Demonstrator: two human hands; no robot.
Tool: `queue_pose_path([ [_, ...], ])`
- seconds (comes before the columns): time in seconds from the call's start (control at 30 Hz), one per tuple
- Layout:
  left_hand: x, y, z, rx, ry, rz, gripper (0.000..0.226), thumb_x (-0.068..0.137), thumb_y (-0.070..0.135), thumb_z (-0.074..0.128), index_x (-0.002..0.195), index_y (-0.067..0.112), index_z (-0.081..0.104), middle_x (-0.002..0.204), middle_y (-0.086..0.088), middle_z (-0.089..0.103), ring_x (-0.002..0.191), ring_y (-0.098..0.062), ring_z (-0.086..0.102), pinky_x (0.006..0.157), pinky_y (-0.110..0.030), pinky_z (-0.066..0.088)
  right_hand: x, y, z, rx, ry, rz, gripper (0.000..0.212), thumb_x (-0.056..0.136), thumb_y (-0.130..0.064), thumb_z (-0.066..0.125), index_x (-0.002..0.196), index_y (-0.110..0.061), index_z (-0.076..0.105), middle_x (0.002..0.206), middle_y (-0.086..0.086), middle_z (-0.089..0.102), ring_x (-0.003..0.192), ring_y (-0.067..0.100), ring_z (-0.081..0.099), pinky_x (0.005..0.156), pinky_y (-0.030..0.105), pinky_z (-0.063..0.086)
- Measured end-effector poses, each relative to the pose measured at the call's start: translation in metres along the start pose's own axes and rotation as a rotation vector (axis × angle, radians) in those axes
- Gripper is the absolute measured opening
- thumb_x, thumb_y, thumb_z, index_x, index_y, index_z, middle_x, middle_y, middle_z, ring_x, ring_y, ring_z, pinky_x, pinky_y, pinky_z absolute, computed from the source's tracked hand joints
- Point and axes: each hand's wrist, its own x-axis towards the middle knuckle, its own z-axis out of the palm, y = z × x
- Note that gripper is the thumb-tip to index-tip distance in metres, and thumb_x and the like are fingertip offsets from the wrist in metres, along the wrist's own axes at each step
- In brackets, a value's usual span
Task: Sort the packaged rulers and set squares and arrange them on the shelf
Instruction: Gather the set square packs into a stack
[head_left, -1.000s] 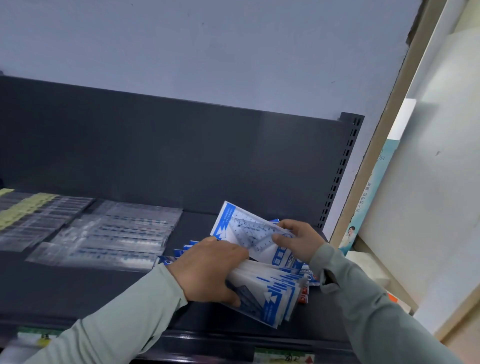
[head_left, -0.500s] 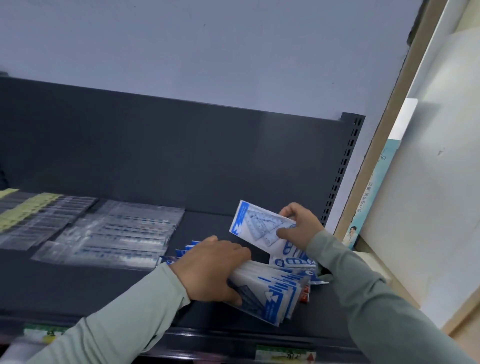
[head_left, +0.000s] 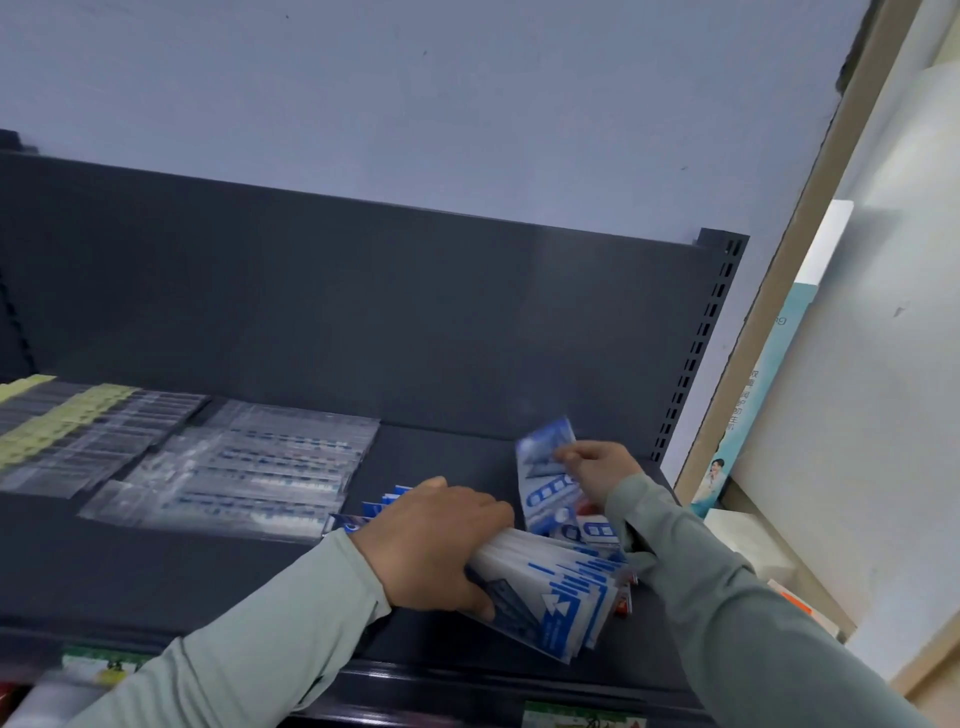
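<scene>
One packet stack (head_left: 563, 597) clasped under palm-down left grip (head_left: 434, 545), tilted packet (head_left: 545, 462) pinched by right grip (head_left: 597, 465)

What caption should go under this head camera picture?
Left hand grips the packet stack on the dark shelf; right hand pinches one blue-and-white packet.

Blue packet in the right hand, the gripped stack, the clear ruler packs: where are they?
Blue packet (head_left: 543, 441), head view, blurred upper face.
Stack (head_left: 566, 597), head view, blue-printed packet ends.
Ruler packs (head_left: 270, 467), head view, middle of clear pile.
</scene>
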Motion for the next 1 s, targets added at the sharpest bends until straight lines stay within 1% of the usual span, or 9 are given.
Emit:
queue_pose_path([
  [0.13, 0.000, 0.000, 0.001, -0.015, 0.003, 0.000, 0.053, 0.075, 0.056, 0.068, 0.114, 0.028, 0.046, 0.111, 0.012, 0.053, 0.105, -0.010, 0.049, 0.092, -0.030, 0.030, -0.017, -0.009, 0.004, -0.143, -0.338, 0.071, 0.024, 0.099, -0.037, 0.040, 0.094, -0.020, 0.058, 0.064, 0.003, 0.067, 0.046, 0.019, 0.059, 0.046, 0.020, 0.046],
  [0.23, 0.000, -0.001, 0.001, -0.027, 0.000, 0.003, 0.053, 0.075, 0.056, 0.068, 0.115, 0.029, 0.046, 0.112, 0.013, 0.053, 0.106, -0.010, 0.048, 0.092, -0.030, 0.030, -0.005, -0.005, 0.005, -0.313, -0.283, -0.055, 0.022, 0.097, -0.028, 0.047, 0.084, -0.019, 0.063, 0.045, -0.004, 0.059, 0.035, 0.013, 0.047, 0.048, 0.023, 0.044],
  [0.33, 0.001, -0.001, 0.001, -0.026, 0.003, 0.000, 0.052, 0.075, 0.055, 0.068, 0.113, 0.028, 0.047, 0.110, 0.012, 0.053, 0.104, -0.011, 0.048, 0.088, -0.029, 0.028, 0.017, 0.001, 0.005, -0.516, -0.067, -0.180, 0.013, 0.091, -0.024, 0.056, 0.094, -0.025, 0.068, 0.083, -0.005, 0.068, 0.076, 0.016, 0.062, 0.077, 0.026, 0.050],
  [0.43, 0.003, -0.002, 0.001, -0.028, 0.000, 0.000, 0.053, 0.074, 0.055, 0.069, 0.113, 0.026, 0.047, 0.110, 0.011, 0.054, 0.105, -0.011, 0.048, 0.089, -0.030, 0.029, 0.032, 0.006, 0.011, -0.792, -0.020, -0.214, 0.050, 0.085, -0.040, 0.061, 0.133, -0.030, 0.049, 0.137, 0.001, 0.046, 0.127, 0.024, 0.042, 0.103, 0.031, 0.034],
  [0.57, 0.005, -0.003, 0.001, -0.029, -0.009, -0.002, 0.055, 0.074, 0.055, 0.070, 0.114, 0.025, 0.046, 0.110, 0.010, 0.053, 0.105, -0.013, 0.049, 0.087, -0.030, 0.027, 0.054, 0.013, 0.016, -0.849, -0.106, -0.029, 0.104, 0.067, -0.067, 0.067, 0.150, -0.029, 0.016, 0.154, 0.002, 0.025, 0.141, 0.026, 0.025, 0.114, 0.040, 0.026],
  [0.67, 0.006, -0.004, 0.002, -0.025, -0.003, -0.006, 0.055, 0.073, 0.054, 0.070, 0.114, 0.026, 0.046, 0.110, 0.010, 0.054, 0.104, -0.014, 0.049, 0.086, -0.031, 0.027, 0.064, 0.008, 0.017, -0.859, -0.140, 0.003, 0.114, 0.062, -0.068, 0.071, 0.150, -0.024, 0.013, 0.152, 0.005, 0.029, 0.139, 0.027, 0.030, 0.112, 0.043, 0.028],
  [0.8, 0.007, -0.007, 0.006, -0.030, 0.036, -0.022, 0.056, 0.073, 0.055, 0.069, 0.117, 0.027, 0.047, 0.111, 0.010, 0.054, 0.103, -0.014, 0.050, 0.085, -0.031, 0.027, 0.065, -0.004, 0.017, -0.859, -0.031, -0.097, 0.106, 0.062, -0.056, 0.078, 0.146, -0.018, 0.025, 0.144, 0.005, 0.037, 0.133, 0.026, 0.036, 0.106, 0.039, 0.032],
  [0.93, 0.010, -0.008, 0.009, -0.005, 0.078, -0.038, 0.052, 0.072, 0.056, 0.068, 0.111, 0.027, 0.050, 0.107, 0.011, 0.055, 0.102, -0.013, 0.050, 0.079, -0.030, 0.024, 0.062, -0.007, 0.003, -0.263, 0.002, -0.219, 0.022, 0.074, -0.020, 0.076, 0.093, -0.019, 0.065, 0.096, 0.005, 0.065, 0.089, 0.022, 0.060, 0.085, 0.032, 0.048],
  [1.0, 0.011, -0.008, 0.008, 0.003, 0.095, -0.043, 0.053, 0.071, 0.057, 0.068, 0.111, 0.027, 0.050, 0.110, 0.011, 0.053, 0.106, -0.014, 0.048, 0.080, -0.029, 0.023, 0.054, -0.009, -0.007, -0.088, -0.078, -0.219, 0.014, 0.077, -0.008, 0.074, 0.074, -0.019, 0.065, 0.081, 0.006, 0.065, 0.076, 0.020, 0.059, 0.076, 0.030, 0.049],
])
